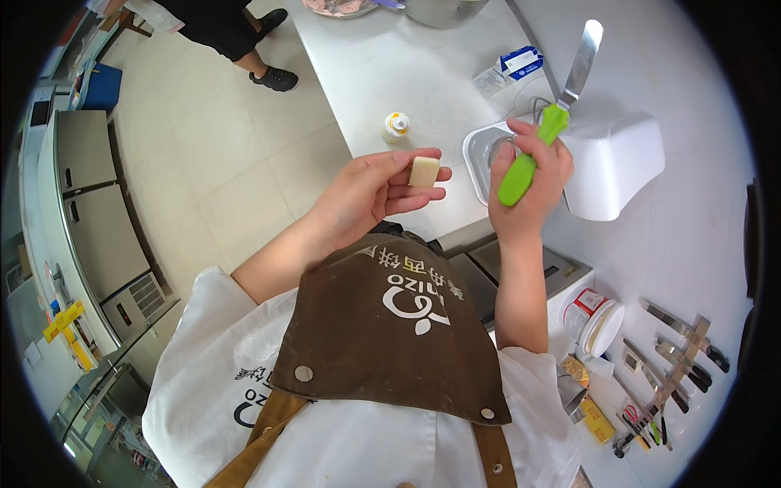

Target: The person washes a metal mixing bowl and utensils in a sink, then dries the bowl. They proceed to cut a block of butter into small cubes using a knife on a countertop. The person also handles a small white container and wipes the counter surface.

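On the fingers of my left hand (390, 183) rests a small cream-coloured rectangular piece (424, 172), its material unclear, with the thumb beside its edge. My right hand (534, 177) grips the green handle of an offset spatula (554, 125), whose metal blade points up and away. Below the right hand, partly hidden, is a white-rimmed grey basin or tray (468, 160) with something round and clear in it. A small bottle with a white and yellow top (398, 125) stands on the white table (366, 67), just beyond my left hand.
A blue and white carton (518, 64) lies near the wall beside a cable. A white appliance (616, 165) stands right of my hand. Knives hang on a wall rack (689, 360) near a white tub (592, 320). At the upper left stands another person (226, 30). A metal bowl (445, 12) is at the far end.
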The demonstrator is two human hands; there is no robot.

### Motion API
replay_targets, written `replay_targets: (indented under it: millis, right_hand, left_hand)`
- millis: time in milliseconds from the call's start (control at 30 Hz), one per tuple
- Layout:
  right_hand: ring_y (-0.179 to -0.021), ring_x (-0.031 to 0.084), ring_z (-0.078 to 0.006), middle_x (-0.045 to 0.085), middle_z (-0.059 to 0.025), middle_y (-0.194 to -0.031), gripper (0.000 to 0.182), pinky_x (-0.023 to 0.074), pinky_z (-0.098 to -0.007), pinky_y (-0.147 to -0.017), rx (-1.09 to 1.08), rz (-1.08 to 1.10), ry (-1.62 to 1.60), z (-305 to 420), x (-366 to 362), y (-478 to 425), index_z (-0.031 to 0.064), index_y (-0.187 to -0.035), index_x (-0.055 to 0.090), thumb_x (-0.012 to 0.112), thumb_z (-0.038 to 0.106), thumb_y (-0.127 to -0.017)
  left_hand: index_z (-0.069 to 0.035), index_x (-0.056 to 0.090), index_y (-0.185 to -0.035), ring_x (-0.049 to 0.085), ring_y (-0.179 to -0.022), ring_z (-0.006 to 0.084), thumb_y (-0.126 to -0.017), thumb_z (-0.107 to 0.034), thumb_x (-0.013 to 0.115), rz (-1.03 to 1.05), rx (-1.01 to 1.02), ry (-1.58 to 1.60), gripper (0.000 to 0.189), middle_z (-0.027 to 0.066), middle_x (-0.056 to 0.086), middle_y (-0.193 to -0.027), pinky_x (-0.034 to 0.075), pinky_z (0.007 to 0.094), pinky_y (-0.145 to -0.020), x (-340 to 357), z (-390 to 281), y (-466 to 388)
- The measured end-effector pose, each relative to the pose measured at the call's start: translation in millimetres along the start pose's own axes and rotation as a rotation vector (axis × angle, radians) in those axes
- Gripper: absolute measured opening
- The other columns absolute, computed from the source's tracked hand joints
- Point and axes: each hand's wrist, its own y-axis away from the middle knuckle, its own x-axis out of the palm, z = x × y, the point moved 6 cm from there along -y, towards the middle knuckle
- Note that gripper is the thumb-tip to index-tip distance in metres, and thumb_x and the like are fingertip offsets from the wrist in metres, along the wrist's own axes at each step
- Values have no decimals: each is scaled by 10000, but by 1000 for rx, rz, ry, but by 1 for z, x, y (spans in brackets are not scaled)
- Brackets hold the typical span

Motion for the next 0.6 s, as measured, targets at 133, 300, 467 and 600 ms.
replay_targets:
  millis: [133,300,467,600]
  right_hand:
    - [-1053,539,-290,700,-42,-1057,322,340,-406,-930,61,49,-24,-2,-2,15,121,-1029,536,673,19,-756]
    - [-1061,534,-283,704,-69,-1037,310,342,-402,-941,85,39,-67,3,-5,17,113,-1024,532,667,12,-764]
    - [-1079,526,-303,687,-111,-1052,284,366,-401,-971,53,57,-78,12,-4,13,84,-1060,499,624,-5,-820]
    - [-1085,504,-302,699,-87,-1059,311,354,-402,-969,96,49,-74,4,-10,17,92,-1053,526,649,-7,-785]
  left_hand:
    - [5,371,-1430,641,-1073,194,-1025,-269,421,36,-10,-3,491,168,574,-1306,530,243,-864,-2,-6,2]
    - [-32,348,-1456,636,-1080,175,-963,-129,559,103,54,-128,545,161,570,-1319,522,252,-873,5,-13,7]
    - [-21,392,-1429,637,-1056,158,-950,-95,578,56,157,-289,519,156,578,-1309,519,253,-857,5,-15,1]
    - [-6,461,-1366,640,-966,142,-990,-169,508,-91,279,-398,413,142,619,-1210,516,266,-823,-77,-6,-15]
